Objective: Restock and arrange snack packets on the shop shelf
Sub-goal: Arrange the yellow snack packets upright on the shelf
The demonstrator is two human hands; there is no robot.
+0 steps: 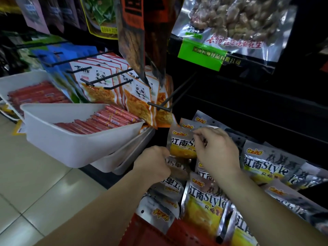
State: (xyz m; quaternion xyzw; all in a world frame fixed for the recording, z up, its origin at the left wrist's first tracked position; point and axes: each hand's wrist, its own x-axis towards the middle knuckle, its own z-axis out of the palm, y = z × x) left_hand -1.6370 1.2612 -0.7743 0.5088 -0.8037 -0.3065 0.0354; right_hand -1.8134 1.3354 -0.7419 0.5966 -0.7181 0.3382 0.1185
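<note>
A silver and yellow snack packet (181, 144) hangs low on the dark shelf. My right hand (218, 151) pinches its top edge by a thin hook. My left hand (154, 164) grips the packet's lower left corner. Several matching silver packets (204, 199) lie heaped below my hands, over a red crate (152, 233). More of them (266, 166) lean at the right.
Two white bins (71, 144) of red sausage sticks jut out at the left. Panda-print packets (136, 96) hang on black pegs (159, 105) above my hands. A large peanut bag (230, 23) hangs at the top right. Tiled floor (35, 183) lies at the left.
</note>
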